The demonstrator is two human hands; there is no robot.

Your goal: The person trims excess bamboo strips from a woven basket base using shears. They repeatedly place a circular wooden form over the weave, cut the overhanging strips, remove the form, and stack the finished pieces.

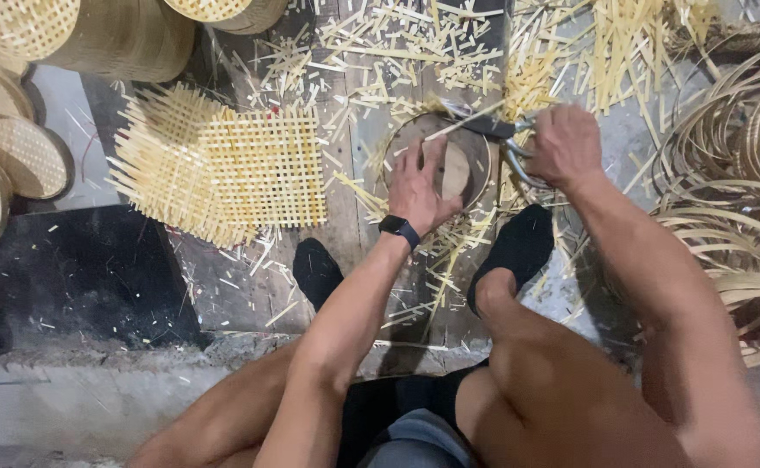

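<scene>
My left hand (421,186) presses flat on a round bamboo tray (475,156) set in a hoop on the wooden floor. A black watch sits on that wrist. My right hand (564,143) grips large metal shears (493,128), whose blades point left over the tray's upper rim and bite on a thin bamboo strip. Cut bamboo strips (397,52) lie scattered all around the tray. My two feet in black socks (519,247) rest just below it.
A stack of square woven bamboo mats (224,165) lies to the left. Finished round woven trays (16,156) stand at the far left and top left. Coiled bamboo hoops (744,173) pile up at the right. A concrete step (94,390) runs along the bottom.
</scene>
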